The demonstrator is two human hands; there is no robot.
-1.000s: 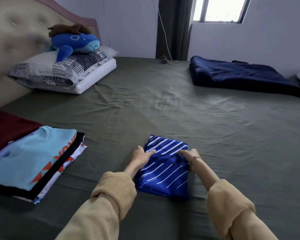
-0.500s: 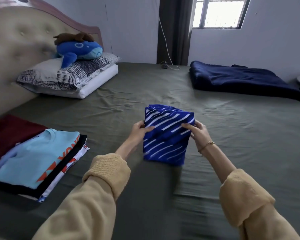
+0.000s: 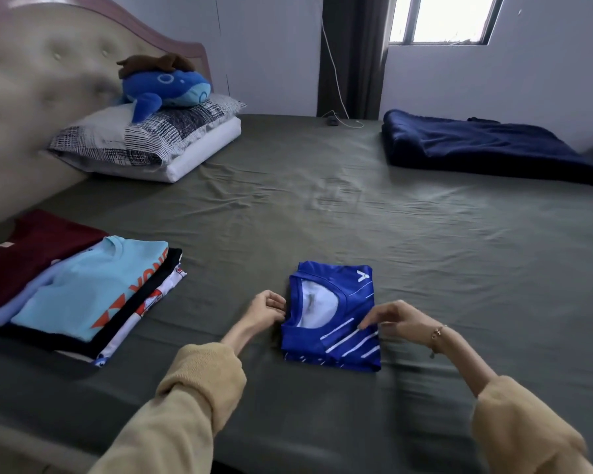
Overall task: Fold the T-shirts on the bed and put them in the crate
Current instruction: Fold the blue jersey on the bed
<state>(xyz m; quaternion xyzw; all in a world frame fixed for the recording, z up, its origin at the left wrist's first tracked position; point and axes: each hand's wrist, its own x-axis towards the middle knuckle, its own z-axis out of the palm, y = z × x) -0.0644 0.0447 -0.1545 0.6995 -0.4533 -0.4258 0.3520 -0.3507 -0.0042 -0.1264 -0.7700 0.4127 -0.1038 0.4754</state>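
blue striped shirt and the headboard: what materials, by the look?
Blue striped shirt: probably thin synthetic sports knit; slight sheen, printed white stripes and logo, crisp flat folds. Headboard: padded upholstery, likely faux leather or smooth fabric; button tufting, soft beige sheen. The blur leaves it open.

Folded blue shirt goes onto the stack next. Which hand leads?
Left, probably. The left hand pinches the blue shirt at its left edge, the side facing the stack of folded shirts. The right hand touches the opposite edge, farther from the stack.
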